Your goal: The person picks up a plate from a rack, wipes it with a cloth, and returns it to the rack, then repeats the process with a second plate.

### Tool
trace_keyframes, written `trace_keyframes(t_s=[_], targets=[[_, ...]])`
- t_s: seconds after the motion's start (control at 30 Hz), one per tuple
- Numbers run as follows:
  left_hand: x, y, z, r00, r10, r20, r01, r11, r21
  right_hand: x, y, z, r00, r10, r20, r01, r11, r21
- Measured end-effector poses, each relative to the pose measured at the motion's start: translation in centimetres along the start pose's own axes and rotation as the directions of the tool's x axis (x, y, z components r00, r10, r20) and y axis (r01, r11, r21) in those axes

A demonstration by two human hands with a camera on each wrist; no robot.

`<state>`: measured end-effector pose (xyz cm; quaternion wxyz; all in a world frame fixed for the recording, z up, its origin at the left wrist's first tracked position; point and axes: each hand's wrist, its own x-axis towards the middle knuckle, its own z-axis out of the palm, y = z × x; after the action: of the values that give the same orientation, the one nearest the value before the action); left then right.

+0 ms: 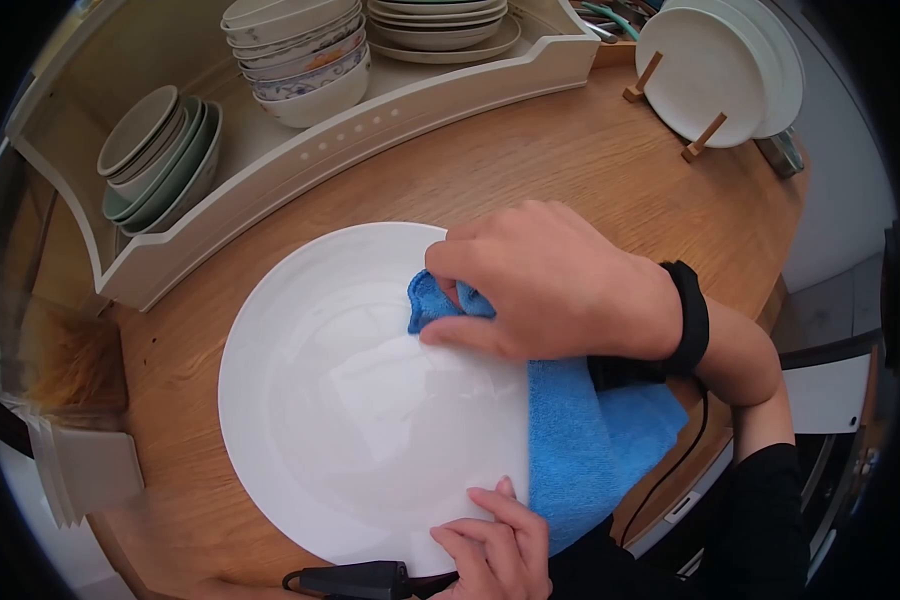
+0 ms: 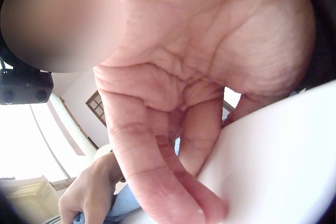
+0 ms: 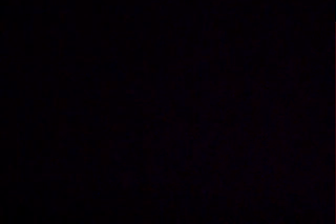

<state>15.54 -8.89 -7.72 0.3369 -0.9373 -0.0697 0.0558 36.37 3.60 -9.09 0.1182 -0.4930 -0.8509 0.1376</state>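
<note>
A large white plate (image 1: 310, 400) lies on the wooden table, its glossy inner face up. Over its right side, my right hand (image 1: 560, 285) pinches a bunched corner of a blue cloth (image 1: 570, 440) against the plate's surface. The rest of the cloth hangs over the plate's right rim. At the near rim, my left hand (image 1: 500, 550) grips the plate, bent fingers resting on its upper face. The left wrist view shows this hand's palm (image 2: 178, 77) close up, fingertips on the plate (image 2: 278, 155). The right wrist view is black.
Behind the plate, a white shelf tray (image 1: 370, 125) holds stacked bowls (image 1: 310, 70) and plates. More plates (image 1: 705, 75) stand upright in a wooden rack at the back right. White containers (image 1: 100, 470) stand at the left. A black cable (image 1: 680, 465) hangs at the right.
</note>
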Motion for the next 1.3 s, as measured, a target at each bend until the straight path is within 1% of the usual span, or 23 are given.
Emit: trace_keyframes(t_s=[0.07, 0.17, 0.23, 0.37, 0.43, 0.47, 0.53, 0.57, 0.63, 0.67, 0.73, 0.77, 0.83, 0.87, 0.93, 0.97, 1.03, 1.1, 1.17, 1.2, 1.23, 1.27, 1.3], targets=[[0.0, 0.0, 0.0, 1.000, 0.000, 0.002, 0.000, 1.000, -0.003, 0.2, -0.1, 0.1, 0.999, 0.029, 0.019, -0.029, 0.999, 0.032], [0.1, -0.1, 0.0, 1.000, -0.018, -0.006, 0.018, 1.000, 0.008, 0.1, -0.2, 0.2, 0.998, 0.054, -0.022, -0.054, 0.998, -0.025], [0.0, -0.1, 0.0, 1.000, -0.018, -0.008, 0.018, 1.000, -0.003, 0.0, 0.0, 0.5, 0.996, -0.007, -0.092, 0.006, 1.000, -0.008], [-0.1, 0.2, 0.2, 0.999, -0.036, -0.016, 0.036, 0.999, 0.002, -0.2, 0.3, 0.2, 0.993, -0.055, -0.101, 0.061, 0.997, 0.053], [-0.2, 0.4, 0.3, 1.000, -0.027, -0.009, 0.027, 0.999, 0.038, -0.2, 0.5, 0.2, 0.976, -0.173, -0.129, 0.185, 0.978, 0.095], [-0.3, 0.4, 0.2, 1.000, -0.027, -0.007, 0.028, 0.999, 0.036, -0.3, 0.6, 0.2, 0.976, -0.174, -0.128, 0.187, 0.978, 0.098], [-0.3, 0.1, 0.2, 1.000, -0.023, -0.011, 0.023, 0.999, -0.039, -0.4, 0.8, 0.1, 0.968, -0.233, -0.097, 0.238, 0.971, 0.040], [-0.3, 1.1, 1.0, 1.000, -0.022, -0.012, 0.022, 0.999, -0.039, -0.5, 0.7, 0.0, 0.968, -0.232, -0.098, 0.237, 0.971, 0.039], [-0.4, 3.7, 3.4, 0.990, 0.008, -0.144, -0.017, 0.998, -0.059, -0.7, 0.3, -0.2, 0.972, -0.221, -0.077, 0.224, 0.974, 0.038], [-0.4, 2.8, 2.6, 0.990, 0.012, -0.142, -0.021, 0.998, -0.060, -0.8, 0.3, -0.1, 0.973, -0.218, -0.078, 0.222, 0.974, 0.042], [-0.1, -0.1, 0.2, 1.000, -0.013, -0.024, 0.013, 0.999, -0.034, -0.9, 0.4, 0.2, 0.969, -0.243, -0.052, 0.246, 0.967, 0.068], [-0.1, -0.2, 0.2, 1.000, -0.008, -0.024, 0.007, 1.000, -0.030, -1.0, 0.4, 0.1, 0.969, -0.241, -0.058, 0.244, 0.967, 0.069], [-0.1, -0.3, 0.2, 1.000, -0.002, -0.016, 0.001, 0.999, -0.040, -1.2, 0.4, -0.3, 0.927, -0.372, 0.044, 0.368, 0.927, 0.072], [-0.1, -0.3, 0.2, 1.000, 0.008, -0.012, -0.009, 0.999, -0.038, -1.2, 0.3, -0.4, 0.929, -0.369, 0.034, 0.365, 0.928, 0.077], [0.0, -0.1, 0.1, 1.000, -0.006, -0.012, 0.005, 0.999, -0.044, -1.4, -0.1, -0.8, 0.851, -0.491, 0.189, 0.455, 0.867, 0.204], [0.1, -0.2, 0.1, 1.000, 0.001, -0.009, -0.002, 0.999, -0.044, -1.5, -0.7, -0.9, 0.853, -0.460, 0.245, 0.392, 0.876, 0.281], [0.2, -0.4, 0.0, 1.000, -0.003, -0.006, 0.003, 0.997, -0.081, -1.7, -1.0, -0.9, 0.869, -0.446, 0.214, 0.388, 0.883, 0.265], [0.1, -0.3, 0.1, 1.000, 0.002, -0.013, -0.003, 0.997, -0.072, -1.8, -1.0, -0.7, 0.885, -0.428, 0.186, 0.380, 0.892, 0.243], [0.4, -0.1, 0.3, 1.000, 0.006, -0.027, -0.007, 0.998, -0.059, -1.9, -0.7, -0.5, 0.922, -0.360, 0.140, 0.365, 0.931, -0.012], [0.6, 0.1, 0.7, 0.998, -0.032, -0.051, 0.031, 0.999, -0.028, -1.8, -1.0, -0.9, 0.956, -0.257, 0.138, 0.275, 0.953, -0.129], [0.7, 0.2, 0.8, 0.995, -0.069, -0.076, 0.069, 0.998, 0.003, -1.7, -0.7, -1.1, 0.976, -0.182, 0.122, 0.203, 0.961, -0.186], [0.5, 0.3, 0.6, 0.995, -0.063, -0.076, 0.063, 0.998, 0.007, -1.5, -0.5, -1.1, 0.989, -0.107, 0.100, 0.129, 0.962, -0.242], [0.2, 0.2, 0.2, 0.998, -0.024, -0.049, 0.024, 1.000, 0.003, -1.5, -0.4, -0.9, 0.990, -0.104, 0.094, 0.124, 0.962, -0.242]])
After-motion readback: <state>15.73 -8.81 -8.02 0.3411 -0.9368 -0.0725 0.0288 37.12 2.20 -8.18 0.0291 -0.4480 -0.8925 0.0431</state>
